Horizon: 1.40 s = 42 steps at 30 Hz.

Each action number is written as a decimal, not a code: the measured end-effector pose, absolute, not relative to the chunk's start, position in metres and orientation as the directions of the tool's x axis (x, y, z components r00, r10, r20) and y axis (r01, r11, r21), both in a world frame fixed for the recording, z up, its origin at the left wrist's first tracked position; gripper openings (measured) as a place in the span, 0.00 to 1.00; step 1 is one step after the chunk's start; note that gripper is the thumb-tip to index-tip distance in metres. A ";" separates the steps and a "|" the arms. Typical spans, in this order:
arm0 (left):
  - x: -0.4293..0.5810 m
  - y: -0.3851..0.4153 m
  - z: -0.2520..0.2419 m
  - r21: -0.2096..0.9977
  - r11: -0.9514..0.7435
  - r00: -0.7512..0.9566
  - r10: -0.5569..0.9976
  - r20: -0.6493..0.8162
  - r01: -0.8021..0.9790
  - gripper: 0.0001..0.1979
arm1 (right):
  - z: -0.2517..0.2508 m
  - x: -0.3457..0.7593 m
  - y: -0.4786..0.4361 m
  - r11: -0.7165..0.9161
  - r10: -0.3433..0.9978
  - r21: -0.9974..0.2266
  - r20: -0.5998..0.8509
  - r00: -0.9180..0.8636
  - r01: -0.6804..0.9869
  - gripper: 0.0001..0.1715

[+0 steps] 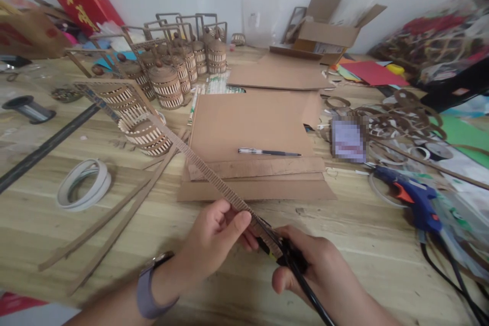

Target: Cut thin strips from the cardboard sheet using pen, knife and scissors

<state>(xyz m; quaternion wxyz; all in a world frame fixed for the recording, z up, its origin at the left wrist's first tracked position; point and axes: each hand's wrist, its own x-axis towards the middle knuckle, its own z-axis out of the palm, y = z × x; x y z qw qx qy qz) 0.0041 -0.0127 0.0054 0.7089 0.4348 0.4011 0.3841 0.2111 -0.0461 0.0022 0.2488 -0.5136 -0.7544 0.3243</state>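
My left hand [221,237] pinches a long corrugated cardboard strip [206,170] between thumb and fingers. The strip slants from the upper left down toward my right hand [313,260], which is closed around a black tool [294,260] at the strip's near end. A bit of yellow-green shows by the tool, and a long black part runs to the bottom edge; its kind is not clear. Beyond the strip's far end stands a round slatted cardboard basket [148,137] with a tall handle. Flat cardboard sheets [248,117] lie past my hands, with a pen [269,152] on top.
Several lidded slatted baskets [166,86] stand at the back left. Tape rolls [84,206] and loose cardboard strips [126,229] lie at left. On the right are a blue glue gun [414,196] with its cord and curled strips [397,117]. An opened carton [328,30] sits behind.
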 end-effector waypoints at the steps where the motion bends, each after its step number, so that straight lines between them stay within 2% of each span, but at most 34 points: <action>1: 0.004 -0.013 0.005 0.927 0.324 0.384 0.893 -0.233 -0.190 0.24 | 0.002 0.212 -0.046 0.260 0.937 -0.747 0.042 -0.347 0.612 0.34; 3: 0.005 -0.013 0.005 0.931 0.318 0.404 0.887 -0.224 -0.181 0.24 | 0.002 0.212 -0.045 0.261 0.939 -0.753 0.053 -0.339 0.604 0.44; 5: 0.006 -0.015 0.004 0.932 0.317 0.432 0.876 -0.216 -0.176 0.24 | 0.002 0.212 -0.045 0.270 0.939 -0.752 0.067 -0.338 0.601 0.48; 13: 0.006 -0.015 0.006 0.933 0.327 0.455 0.860 -0.229 -0.148 0.24 | 0.007 0.211 -0.047 0.229 0.923 -0.789 -0.010 -0.384 0.570 0.35; 17: 0.006 -0.014 0.006 0.939 0.309 0.457 0.864 -0.212 -0.149 0.24 | 0.006 0.210 -0.049 0.215 0.917 -0.813 -0.023 -0.398 0.542 0.33; 23: 0.004 -0.017 0.003 0.947 0.307 0.504 0.835 -0.220 -0.096 0.23 | 0.007 0.211 -0.049 0.197 0.932 -0.774 -0.042 -0.360 0.601 0.50; 29: 0.004 -0.019 0.001 0.947 0.307 0.522 0.826 -0.214 -0.098 0.22 | 0.012 0.207 -0.049 0.188 0.913 -0.785 -0.082 -0.399 0.591 0.43; 38: 0.004 -0.018 0.004 0.941 0.320 0.501 0.835 -0.228 -0.107 0.22 | 0.009 0.205 -0.048 0.173 0.917 -0.835 -0.058 -0.396 0.523 0.36; 42: 0.004 -0.017 0.005 0.940 0.318 0.420 0.876 -0.239 -0.128 0.24 | 0.010 0.205 -0.049 0.187 0.933 -0.810 -0.029 -0.357 0.556 0.38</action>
